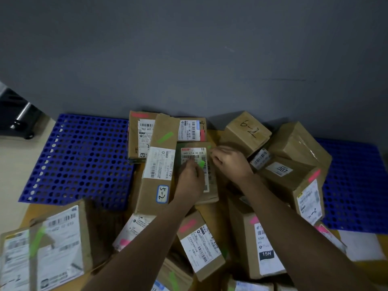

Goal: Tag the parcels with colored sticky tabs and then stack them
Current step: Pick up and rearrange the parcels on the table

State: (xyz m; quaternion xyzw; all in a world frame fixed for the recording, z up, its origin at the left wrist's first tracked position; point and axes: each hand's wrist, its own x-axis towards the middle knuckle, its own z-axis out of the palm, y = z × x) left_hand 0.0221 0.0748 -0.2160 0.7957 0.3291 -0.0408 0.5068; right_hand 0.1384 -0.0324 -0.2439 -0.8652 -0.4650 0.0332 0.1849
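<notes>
Several brown cardboard parcels with white shipping labels lie in a loose heap. My left hand [190,179] lies on a small parcel [194,153] in the middle and pinches a green sticky tab [201,164] against its label. My right hand [230,162] is curled at that parcel's right edge; what its fingers hold is hidden. A long parcel [157,171] marked "2-5" with a green tab lies just left. Other parcels carry pink tabs [314,175] or green ones [36,240].
Blue perforated mats lie at the left [81,158] and the right [354,185]. A box marked "6-2" [245,131] sits behind my right hand. A grey wall rises behind the heap. A dark cart [19,118] stands at far left. White paper [361,244] lies at right.
</notes>
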